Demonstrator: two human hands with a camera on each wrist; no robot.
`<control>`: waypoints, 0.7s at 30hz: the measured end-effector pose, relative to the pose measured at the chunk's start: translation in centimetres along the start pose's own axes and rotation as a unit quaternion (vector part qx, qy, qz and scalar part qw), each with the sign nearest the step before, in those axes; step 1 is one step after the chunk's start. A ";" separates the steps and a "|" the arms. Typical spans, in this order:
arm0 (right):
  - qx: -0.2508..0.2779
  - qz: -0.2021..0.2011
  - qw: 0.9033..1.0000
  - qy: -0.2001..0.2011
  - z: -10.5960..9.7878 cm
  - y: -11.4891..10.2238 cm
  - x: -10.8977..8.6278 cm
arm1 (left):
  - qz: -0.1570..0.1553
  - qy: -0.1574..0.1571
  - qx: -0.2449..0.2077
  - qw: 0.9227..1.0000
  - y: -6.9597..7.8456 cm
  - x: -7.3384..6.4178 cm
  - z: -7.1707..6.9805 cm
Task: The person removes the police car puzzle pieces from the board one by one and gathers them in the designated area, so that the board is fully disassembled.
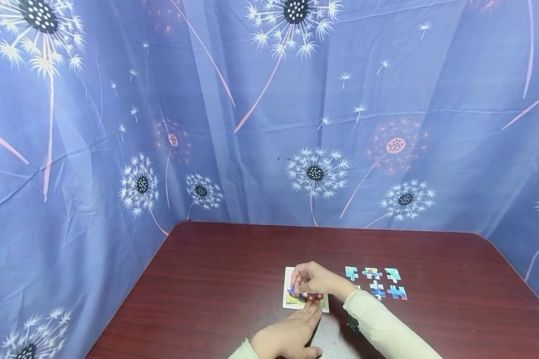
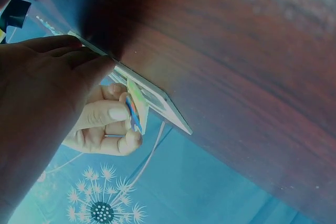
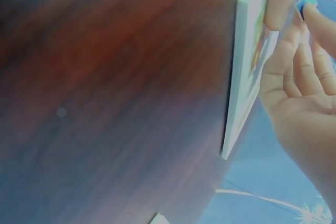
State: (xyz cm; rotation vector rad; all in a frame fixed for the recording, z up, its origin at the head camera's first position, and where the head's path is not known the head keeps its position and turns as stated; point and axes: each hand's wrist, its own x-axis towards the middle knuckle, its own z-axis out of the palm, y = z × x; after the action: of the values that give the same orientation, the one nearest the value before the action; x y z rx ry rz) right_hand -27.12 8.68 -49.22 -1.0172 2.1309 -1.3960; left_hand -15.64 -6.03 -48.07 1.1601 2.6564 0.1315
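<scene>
A small jigsaw puzzle tray [image 1: 288,280] with a white frame lies on the table, with coloured pieces along its near part. My right hand [image 1: 313,280] is over the tray and pinches a puzzle piece [image 2: 135,113] between thumb and fingers. That piece appears tilted on edge close over the tray in the left wrist view; a blue bit of it [image 3: 303,7] shows in the right wrist view. With fingers straight, my left hand [image 1: 292,333] rests at the near edge of the tray. Much of the tray's inside is hidden behind the right hand.
Several loose puzzle pieces [image 1: 393,274] lie in rows right of the tray, partly behind the right forearm. The dark red wooden table [image 1: 215,279] ends at a blue curtain [image 1: 260,174] with dandelion prints, hanging behind and at the sides.
</scene>
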 end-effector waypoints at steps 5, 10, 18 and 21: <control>0.009 -0.015 1.000 0.018 -0.8 0.5 0.0 | -0.001 0.005 0.003 1.000 0.0 0.0 0.0; 0.006 -0.010 0.999 0.046 -2.0 0.2 -0.7 | 0.002 0.015 0.016 1.000 -0.1 0.1 0.1; 0.001 0.022 0.997 0.079 -4.3 -0.3 -3.2 | -0.012 0.009 0.019 1.000 0.2 0.0 0.0; 0.017 0.036 0.996 0.082 -5.2 0.0 -4.3 | -0.012 0.012 0.020 1.000 0.2 -0.1 0.0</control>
State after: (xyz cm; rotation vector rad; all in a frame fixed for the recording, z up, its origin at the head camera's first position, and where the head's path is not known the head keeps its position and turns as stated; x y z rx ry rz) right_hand -27.71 15.11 -47.32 -0.8295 2.2274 -1.5220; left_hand -15.44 -5.96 -47.98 1.1450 2.7050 0.0898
